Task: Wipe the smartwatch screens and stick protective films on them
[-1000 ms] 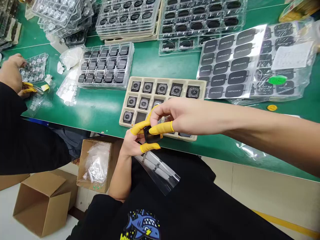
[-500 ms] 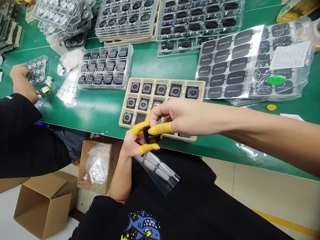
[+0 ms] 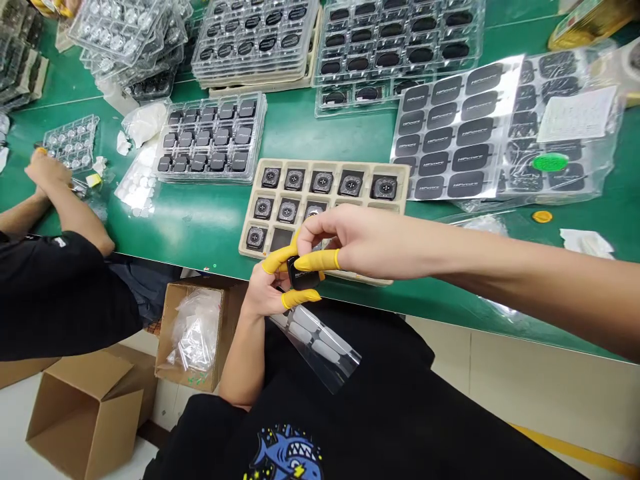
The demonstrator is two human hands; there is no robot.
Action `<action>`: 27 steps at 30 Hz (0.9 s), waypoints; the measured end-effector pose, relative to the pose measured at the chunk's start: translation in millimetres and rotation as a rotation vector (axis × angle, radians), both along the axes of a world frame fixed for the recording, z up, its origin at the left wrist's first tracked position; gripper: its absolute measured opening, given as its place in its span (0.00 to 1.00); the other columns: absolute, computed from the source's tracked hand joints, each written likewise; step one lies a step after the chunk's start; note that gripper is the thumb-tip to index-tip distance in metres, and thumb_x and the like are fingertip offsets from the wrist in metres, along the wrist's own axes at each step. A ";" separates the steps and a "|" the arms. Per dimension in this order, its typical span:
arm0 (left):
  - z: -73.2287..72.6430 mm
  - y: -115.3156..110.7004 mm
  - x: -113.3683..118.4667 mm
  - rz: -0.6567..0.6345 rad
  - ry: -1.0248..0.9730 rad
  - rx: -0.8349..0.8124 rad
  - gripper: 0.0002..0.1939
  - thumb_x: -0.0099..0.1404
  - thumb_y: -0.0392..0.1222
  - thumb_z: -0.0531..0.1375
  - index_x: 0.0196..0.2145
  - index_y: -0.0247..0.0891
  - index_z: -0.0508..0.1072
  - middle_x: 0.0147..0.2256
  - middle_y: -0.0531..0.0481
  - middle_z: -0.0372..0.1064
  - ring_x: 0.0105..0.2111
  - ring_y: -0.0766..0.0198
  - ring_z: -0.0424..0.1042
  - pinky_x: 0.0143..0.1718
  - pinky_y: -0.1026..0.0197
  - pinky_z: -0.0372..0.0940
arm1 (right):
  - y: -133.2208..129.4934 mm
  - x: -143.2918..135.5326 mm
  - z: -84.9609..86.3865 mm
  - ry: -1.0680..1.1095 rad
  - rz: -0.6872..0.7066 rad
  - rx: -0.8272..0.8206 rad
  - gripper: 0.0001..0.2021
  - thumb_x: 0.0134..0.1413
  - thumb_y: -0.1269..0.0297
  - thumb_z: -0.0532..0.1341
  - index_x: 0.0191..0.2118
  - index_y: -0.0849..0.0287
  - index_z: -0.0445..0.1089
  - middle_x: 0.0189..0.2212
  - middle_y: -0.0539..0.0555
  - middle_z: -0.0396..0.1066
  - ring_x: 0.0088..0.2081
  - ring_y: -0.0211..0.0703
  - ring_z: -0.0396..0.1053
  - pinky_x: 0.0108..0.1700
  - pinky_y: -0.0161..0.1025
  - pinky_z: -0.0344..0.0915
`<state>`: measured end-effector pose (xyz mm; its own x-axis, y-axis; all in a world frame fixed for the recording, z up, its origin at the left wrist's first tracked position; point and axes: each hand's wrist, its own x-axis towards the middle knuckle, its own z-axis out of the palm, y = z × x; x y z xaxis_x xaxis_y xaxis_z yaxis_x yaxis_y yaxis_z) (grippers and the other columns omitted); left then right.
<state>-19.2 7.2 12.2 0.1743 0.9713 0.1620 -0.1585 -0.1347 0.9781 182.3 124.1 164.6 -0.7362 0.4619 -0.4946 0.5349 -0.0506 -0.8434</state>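
Note:
Yellow finger cots cover some fingers on both of my hands. My left hand [image 3: 261, 291] is closed around a black smartwatch case [image 3: 304, 279], its dark face with pale lettering turned up. A clear film sheet with pale rounded patches [image 3: 320, 341] hangs below that hand, its upper end hidden at the palm. Reaching in from the right, my right hand [image 3: 357, 239] pinches the watch case, the thumb lying over its face. Just beyond my hands sits a beige compartment tray [image 3: 242, 248] with watch cases in several pockets, back side up; my right hand covers part of it.
Label sheets [image 3: 457, 127] lie to the right, partly in plastic. Clear trays [image 3: 210, 137] of black pieces stand left and behind. A co-worker's hands [image 3: 50, 175] are at a small clear tray on the far left. Cardboard boxes [image 3: 75, 413] stand below the table edge.
My hands keep almost the same hold on the watch case. The co-worker's arm has shifted, and a second forearm now shows there. The whole view has moved slightly.

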 end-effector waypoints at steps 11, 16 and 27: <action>-1.9 1.7 3.5 -0.004 -0.081 0.119 0.37 0.61 0.50 0.82 0.64 0.42 0.78 0.44 0.46 0.89 0.39 0.53 0.91 0.45 0.59 0.85 | -1.1 -0.9 3.6 -0.019 -0.001 0.037 0.05 0.64 0.65 0.67 0.35 0.56 0.75 0.27 0.46 0.72 0.25 0.35 0.59 0.31 0.38 0.57; -7.6 0.5 0.7 0.007 -0.039 0.071 0.39 0.59 0.55 0.82 0.63 0.41 0.78 0.44 0.45 0.89 0.39 0.54 0.91 0.45 0.59 0.84 | -0.9 -0.8 4.1 -0.017 0.004 0.042 0.05 0.64 0.64 0.67 0.35 0.56 0.75 0.29 0.47 0.73 0.27 0.37 0.60 0.32 0.39 0.57; -6.6 0.4 -0.5 0.039 0.005 -0.032 0.45 0.51 0.62 0.84 0.59 0.39 0.79 0.38 0.46 0.88 0.36 0.52 0.90 0.40 0.57 0.85 | 0.6 1.6 2.3 0.002 0.022 0.047 0.04 0.63 0.63 0.69 0.36 0.55 0.76 0.30 0.48 0.74 0.27 0.37 0.61 0.33 0.40 0.56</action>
